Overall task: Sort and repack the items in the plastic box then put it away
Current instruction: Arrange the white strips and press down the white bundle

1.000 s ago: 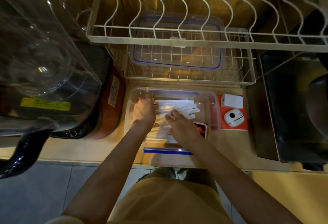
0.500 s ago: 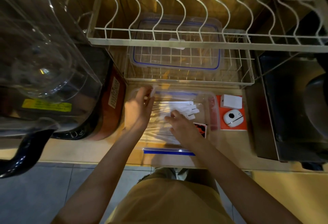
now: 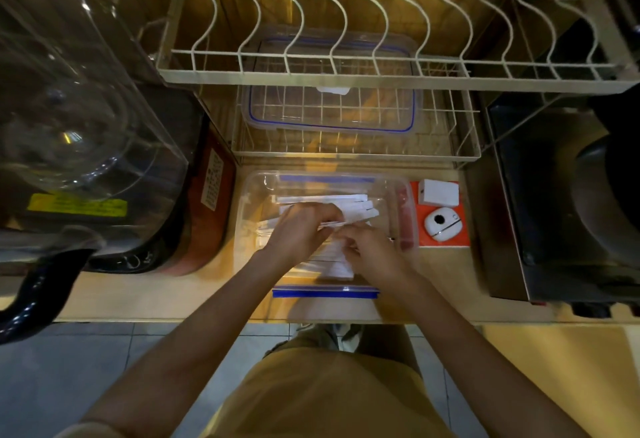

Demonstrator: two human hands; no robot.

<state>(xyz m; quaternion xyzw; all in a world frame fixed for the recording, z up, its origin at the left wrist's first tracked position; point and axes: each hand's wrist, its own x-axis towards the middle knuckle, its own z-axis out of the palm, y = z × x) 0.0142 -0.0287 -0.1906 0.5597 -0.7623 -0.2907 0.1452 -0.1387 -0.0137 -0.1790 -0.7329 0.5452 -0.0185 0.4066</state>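
Observation:
A clear plastic box (image 3: 254, 191) with blue clips stands open on the wooden counter in front of me. Inside lie several flat white packets (image 3: 349, 203). My left hand (image 3: 299, 229) is over the middle of the box, fingers pinched on a thin white packet (image 3: 332, 225). My right hand (image 3: 372, 250) meets it from the right and holds the same packet's other end. The hands hide most of the box's floor. The box's clear lid (image 3: 332, 105) with a blue seal lies on the lower wire rack behind the box.
A white wire dish rack (image 3: 346, 75) overhangs the counter behind the box. An orange card (image 3: 443, 241) with a white box (image 3: 438, 192) and a round white device (image 3: 441, 223) lies right of the box. A large clear appliance (image 3: 69, 125) stands left, a dark steel unit (image 3: 561, 205) right.
My left hand came in from the box's left wall to the middle and closed on a white packet. My right hand shifted slightly right to meet it.

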